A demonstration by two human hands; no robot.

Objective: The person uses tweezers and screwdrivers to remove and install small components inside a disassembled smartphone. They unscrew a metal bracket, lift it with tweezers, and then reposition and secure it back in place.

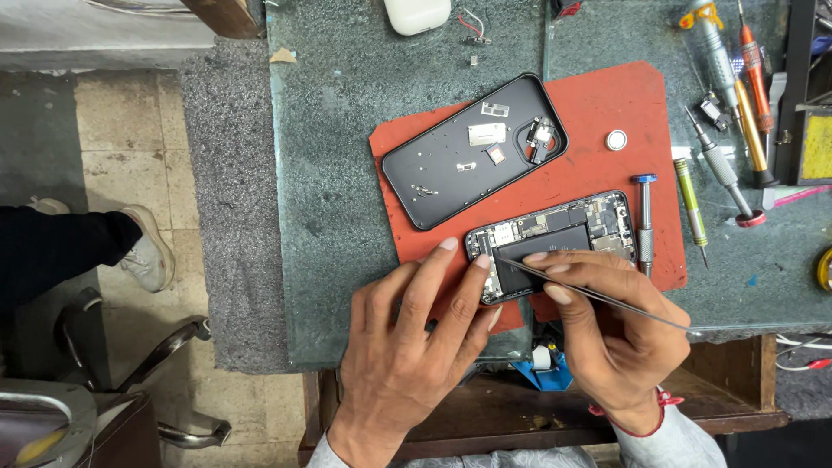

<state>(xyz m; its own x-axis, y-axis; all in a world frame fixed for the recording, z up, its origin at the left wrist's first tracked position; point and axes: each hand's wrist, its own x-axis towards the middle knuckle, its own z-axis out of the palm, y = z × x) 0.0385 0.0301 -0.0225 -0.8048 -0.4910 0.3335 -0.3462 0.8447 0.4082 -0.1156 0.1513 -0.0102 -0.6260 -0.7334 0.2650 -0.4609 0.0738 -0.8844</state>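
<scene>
On the opened phone (555, 243), right hand (607, 321) pinching tweezers (598, 295)

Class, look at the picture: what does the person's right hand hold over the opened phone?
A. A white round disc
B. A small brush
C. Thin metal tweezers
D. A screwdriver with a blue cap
C: the right hand pinches thin metal tweezers, their tip on the opened phone.

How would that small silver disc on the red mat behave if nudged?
The small silver disc lies flat on the red mat, so it would likely slide, not roll. It looks tiny and probably light, easily flicked off. Its flat, thin profile probably makes it hard to pinch with bare fingers.
</scene>
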